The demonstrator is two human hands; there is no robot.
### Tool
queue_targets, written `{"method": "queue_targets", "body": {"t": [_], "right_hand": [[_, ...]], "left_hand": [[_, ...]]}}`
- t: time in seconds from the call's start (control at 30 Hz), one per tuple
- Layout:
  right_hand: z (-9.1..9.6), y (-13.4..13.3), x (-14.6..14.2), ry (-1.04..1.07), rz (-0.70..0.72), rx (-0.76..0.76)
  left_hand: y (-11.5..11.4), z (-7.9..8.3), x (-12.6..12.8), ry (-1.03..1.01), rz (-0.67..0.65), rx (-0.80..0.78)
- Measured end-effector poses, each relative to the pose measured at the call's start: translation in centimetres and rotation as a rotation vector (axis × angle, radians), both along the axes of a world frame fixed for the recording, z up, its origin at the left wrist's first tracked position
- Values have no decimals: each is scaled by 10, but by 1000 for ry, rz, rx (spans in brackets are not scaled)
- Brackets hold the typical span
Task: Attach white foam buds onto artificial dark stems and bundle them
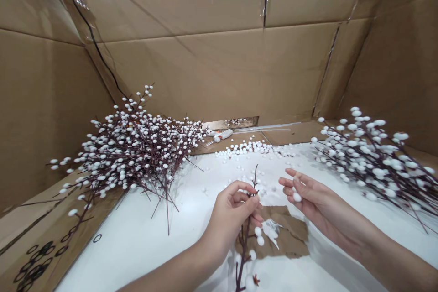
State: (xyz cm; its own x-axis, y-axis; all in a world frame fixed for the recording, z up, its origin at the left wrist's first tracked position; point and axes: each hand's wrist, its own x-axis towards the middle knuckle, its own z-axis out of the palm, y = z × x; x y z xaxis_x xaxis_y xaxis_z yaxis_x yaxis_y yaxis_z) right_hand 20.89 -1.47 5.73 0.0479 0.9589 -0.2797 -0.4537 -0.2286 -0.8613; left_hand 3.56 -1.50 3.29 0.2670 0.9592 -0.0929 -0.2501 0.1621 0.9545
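Note:
My left hand (229, 214) is closed round a dark brown artificial berry branch (243, 255), its bare tip standing up above my fingers. A few white berries sit on the lower part of this stem. To the right, my right hand (318, 200) pinches a loose white berry (297, 197) at its fingertips, apart from the branch. Under and between the hands lies a brown cardboard piece (290, 246) with a crumpled whitish lump (271, 232) on it, possibly dried glue.
A large pile of berry branches (137, 150) lies left, another bunch (379, 159) right. Loose white berries (253, 147) are scattered at the back, near a glue gun (222, 135) and clear sticks (270, 127). Black rings (34, 264) lie front left. Cardboard walls (205, 73) enclose the white table (164, 255).

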Motion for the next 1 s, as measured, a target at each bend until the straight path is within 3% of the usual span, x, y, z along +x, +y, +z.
{"method": "queue_targets", "body": {"t": [0.2,0.47,1.0], "right_hand": [[0,-3,-7,20,11,-63],[-3,0,-4,197,56,-119],[-8,3,-3,242,-85,-131]], "left_hand": [[-2,0,1,3,-14,1],[0,1,0,34,-15,13],[-1,0,2,58,-29,22]]}}
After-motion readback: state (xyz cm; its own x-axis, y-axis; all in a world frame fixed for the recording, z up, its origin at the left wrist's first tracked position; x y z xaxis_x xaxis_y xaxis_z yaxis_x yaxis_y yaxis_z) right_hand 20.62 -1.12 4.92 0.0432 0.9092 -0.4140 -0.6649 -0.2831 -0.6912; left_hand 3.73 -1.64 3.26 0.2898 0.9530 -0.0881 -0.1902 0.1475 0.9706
